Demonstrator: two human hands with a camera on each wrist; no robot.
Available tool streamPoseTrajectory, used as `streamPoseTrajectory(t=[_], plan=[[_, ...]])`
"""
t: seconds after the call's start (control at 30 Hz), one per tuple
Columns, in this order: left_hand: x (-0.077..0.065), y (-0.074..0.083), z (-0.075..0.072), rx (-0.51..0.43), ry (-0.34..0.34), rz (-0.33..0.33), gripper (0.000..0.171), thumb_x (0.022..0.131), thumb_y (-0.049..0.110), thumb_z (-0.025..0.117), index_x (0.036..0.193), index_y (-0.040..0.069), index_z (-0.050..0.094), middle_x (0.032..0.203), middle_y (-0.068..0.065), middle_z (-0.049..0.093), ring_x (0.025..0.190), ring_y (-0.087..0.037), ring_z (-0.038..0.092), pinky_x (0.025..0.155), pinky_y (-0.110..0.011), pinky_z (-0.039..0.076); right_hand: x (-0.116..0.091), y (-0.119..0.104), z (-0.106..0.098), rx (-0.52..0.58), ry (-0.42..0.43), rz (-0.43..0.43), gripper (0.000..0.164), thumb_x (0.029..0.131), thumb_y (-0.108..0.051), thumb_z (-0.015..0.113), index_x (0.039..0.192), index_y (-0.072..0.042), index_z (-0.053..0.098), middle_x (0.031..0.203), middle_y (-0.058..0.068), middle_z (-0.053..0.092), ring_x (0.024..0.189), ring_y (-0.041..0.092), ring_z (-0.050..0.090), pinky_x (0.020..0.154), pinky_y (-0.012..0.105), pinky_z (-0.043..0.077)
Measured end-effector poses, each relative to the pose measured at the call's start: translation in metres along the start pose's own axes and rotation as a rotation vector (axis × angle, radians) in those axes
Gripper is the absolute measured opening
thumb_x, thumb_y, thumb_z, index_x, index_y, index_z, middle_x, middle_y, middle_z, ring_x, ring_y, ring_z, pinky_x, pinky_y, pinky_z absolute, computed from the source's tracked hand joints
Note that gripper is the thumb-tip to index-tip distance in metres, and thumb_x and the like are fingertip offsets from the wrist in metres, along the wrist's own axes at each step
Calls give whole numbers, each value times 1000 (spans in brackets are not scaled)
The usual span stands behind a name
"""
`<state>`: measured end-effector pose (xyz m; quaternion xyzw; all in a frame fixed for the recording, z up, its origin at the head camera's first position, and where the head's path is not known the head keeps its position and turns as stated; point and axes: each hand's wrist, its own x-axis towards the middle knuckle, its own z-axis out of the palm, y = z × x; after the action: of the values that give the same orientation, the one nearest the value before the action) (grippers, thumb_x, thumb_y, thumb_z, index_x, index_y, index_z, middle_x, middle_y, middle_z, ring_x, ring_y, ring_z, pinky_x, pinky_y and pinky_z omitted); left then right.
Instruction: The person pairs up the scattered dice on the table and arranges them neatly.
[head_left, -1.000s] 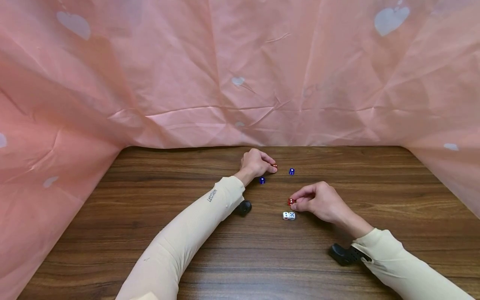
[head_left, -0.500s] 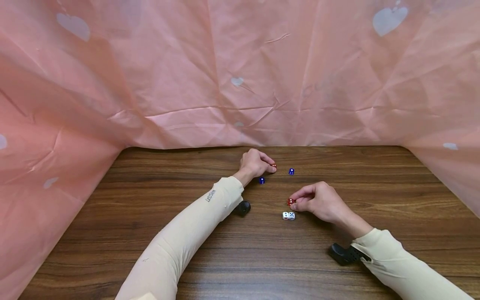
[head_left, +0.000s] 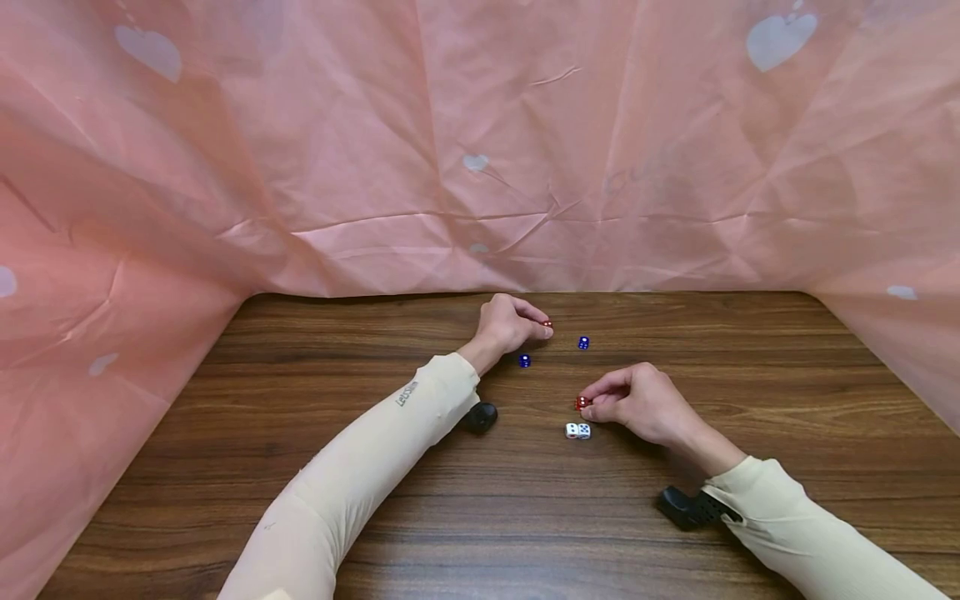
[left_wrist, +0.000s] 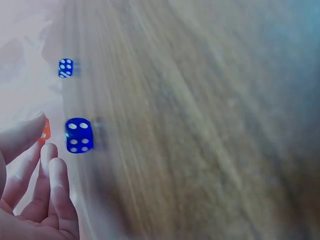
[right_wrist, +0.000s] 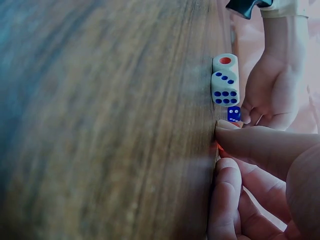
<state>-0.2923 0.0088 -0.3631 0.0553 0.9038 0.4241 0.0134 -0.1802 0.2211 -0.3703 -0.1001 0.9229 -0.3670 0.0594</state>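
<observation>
Far back on the table, my left hand (head_left: 510,323) pinches a red die (head_left: 547,323) between thumb and fingertips. The left wrist view shows that die (left_wrist: 46,131) partly covered by the thumb. A blue die (head_left: 525,360) lies just in front of this hand, and another blue die (head_left: 583,342) sits to its right. Nearer to me, my right hand (head_left: 643,402) grips a second red die (head_left: 581,403), mostly hidden by fingers in the right wrist view. Two white dice (head_left: 578,431) stand side by side, right in front of that hand's fingertips.
The brown wooden table (head_left: 375,500) ends at a pink curtain (head_left: 480,208) with heart prints, behind and on both sides. Black wrist devices (head_left: 678,508) protrude from under the pale sleeves (head_left: 810,525).
Over the last half second my left hand has shifted slightly farther back with its red die. The right hand and the other dice keep their places.
</observation>
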Motion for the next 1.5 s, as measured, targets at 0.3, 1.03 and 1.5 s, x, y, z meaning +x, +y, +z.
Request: streamPoseTrajectory(t=[0.3,1.03,1.5], plan=[[-16,5,-9,-79,-15,34,13,80,27,93,91,24,87,97,7,84,113,-18,69,100,-30,51,0,0,0,1,0,-4,14,85,-22,87,98,-16,85,89,-3,84,78,5,71,69,21,50],[-67,15,2,-21,-164,29,14,76,25,96,86,26,87,83,12,81,98,-8,66,83,-21,49,0,2,0,-15,5,-10,15,85,-23,88,98,-17,85,87,-4,83,80,6,71,70,22,51],[-73,6,8,44,-241,19,16,74,26,98,86,27,87,86,13,82,96,-3,65,90,-21,50,1,0,0,-26,5,6,18,84,-25,89,100,-16,85,87,-3,83,80,7,71,71,24,52]])
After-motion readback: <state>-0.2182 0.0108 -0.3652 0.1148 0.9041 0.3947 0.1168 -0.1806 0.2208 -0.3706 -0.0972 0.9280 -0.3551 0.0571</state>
